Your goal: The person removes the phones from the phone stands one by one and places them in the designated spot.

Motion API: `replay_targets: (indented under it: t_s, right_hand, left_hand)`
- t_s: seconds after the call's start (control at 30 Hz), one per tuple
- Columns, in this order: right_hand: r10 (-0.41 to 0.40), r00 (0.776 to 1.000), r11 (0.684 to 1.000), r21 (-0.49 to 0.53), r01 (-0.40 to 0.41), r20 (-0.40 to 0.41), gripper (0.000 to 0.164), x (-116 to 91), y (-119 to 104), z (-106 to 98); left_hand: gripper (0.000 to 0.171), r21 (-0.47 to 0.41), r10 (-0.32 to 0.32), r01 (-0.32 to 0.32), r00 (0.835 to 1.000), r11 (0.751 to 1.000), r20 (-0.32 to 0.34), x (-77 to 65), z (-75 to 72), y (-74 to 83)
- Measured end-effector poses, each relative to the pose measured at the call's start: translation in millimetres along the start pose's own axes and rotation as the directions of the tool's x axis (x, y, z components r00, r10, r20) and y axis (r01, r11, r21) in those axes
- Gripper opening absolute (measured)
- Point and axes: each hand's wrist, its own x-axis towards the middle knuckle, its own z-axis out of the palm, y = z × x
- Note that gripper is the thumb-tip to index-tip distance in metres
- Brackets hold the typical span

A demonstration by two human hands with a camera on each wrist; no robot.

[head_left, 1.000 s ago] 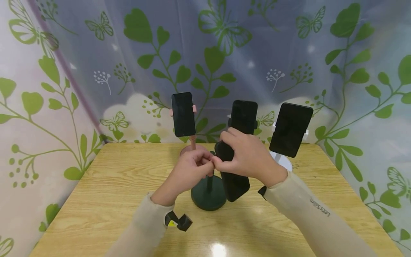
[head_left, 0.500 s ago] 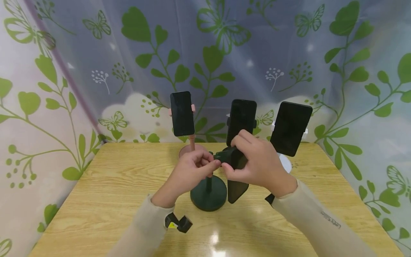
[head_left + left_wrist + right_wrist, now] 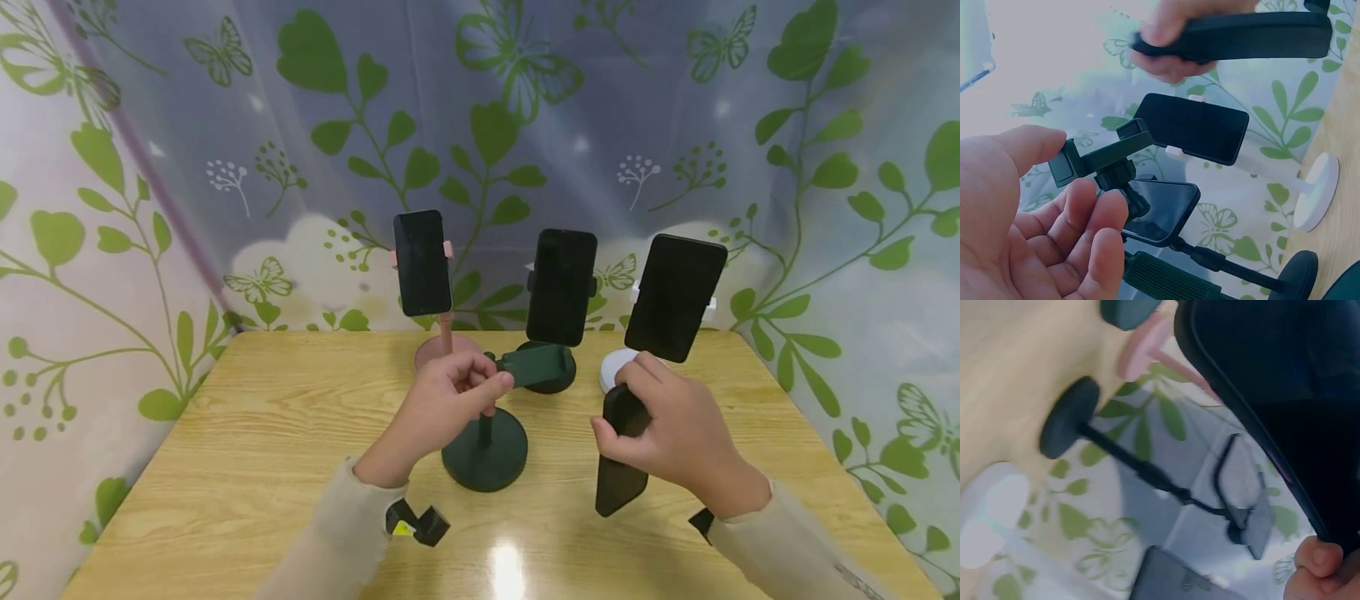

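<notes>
A dark green phone stand point(image 3: 484, 457) stands near the middle of the table, its clamp point(image 3: 536, 367) tilted sideways with no phone in it. My left hand point(image 3: 450, 400) pinches the clamp's left end; in the left wrist view the thumb presses on that end of the clamp point(image 3: 1116, 150) and the fingers curl below. To the right, my right hand point(image 3: 678, 429) grips a black smartphone point(image 3: 621, 483) by its upper part, held above the table and apart from the green clamp. The same smartphone point(image 3: 1291, 406) fills the upper right of the right wrist view.
Behind stand a pink stand point(image 3: 446, 333) with a phone point(image 3: 422, 262), a black stand point(image 3: 551, 382) with a phone point(image 3: 562, 287), and a white stand point(image 3: 617, 368) with a phone point(image 3: 677, 298). A leaf-patterned curtain point(image 3: 420, 100) hangs behind the wooden table point(image 3: 300, 417).
My right hand has moved right with the smartphone, away from the green stand, and the clamp has come into view. My left hand has stayed at the clamp.
</notes>
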Motion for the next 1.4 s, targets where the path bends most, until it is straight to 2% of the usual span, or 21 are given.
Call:
replay_targets:
  t_s: [0.37, 0.57, 0.77, 0.97, 1.17, 1.4]
  right_hand:
    - [0.165, 0.978, 0.981, -0.123, -0.149, 0.126, 0.033, -46, 30, 9]
    - [0.245, 0.949, 0.963, -0.165, -0.214, 0.196, 0.036, -65, 45, 16]
    - [0.336, 0.897, 0.938, -0.186, -0.292, 0.288, 0.035, -72, 51, 20]
    - [0.380, 0.859, 0.923, -0.201, -0.328, 0.343, 0.034, -79, 59, 27]
    - [0.404, 0.833, 0.914, -0.210, -0.347, 0.378, 0.034, -81, 67, 32]
    - [0.409, 0.806, 0.910, -0.255, -0.326, 0.427, 0.040, -83, 73, 43]
  left_hand:
    - [0.017, 0.003, 0.044, -0.044, 0.999, 0.999, -0.013, -0.4, 1.8, -5.4]
    - [0.018, 0.007, 0.056, -0.056, 0.998, 0.998, -0.009, 0.0, 2.2, -5.8]
    - [0.017, 0.014, 0.058, -0.058, 0.998, 0.998, -0.011, -0.6, 2.1, -4.4]
    - [0.018, 0.017, 0.042, -0.042, 0.999, 0.999, -0.015, -1.5, 2.3, -4.1]
    - [0.018, 0.025, 0.042, -0.042, 0.999, 0.999, -0.012, -1.1, 3.0, -3.8]
    - [0.018, 0.019, 0.038, -0.038, 0.999, 0.999, -0.008, -1.0, 3.3, -3.0]
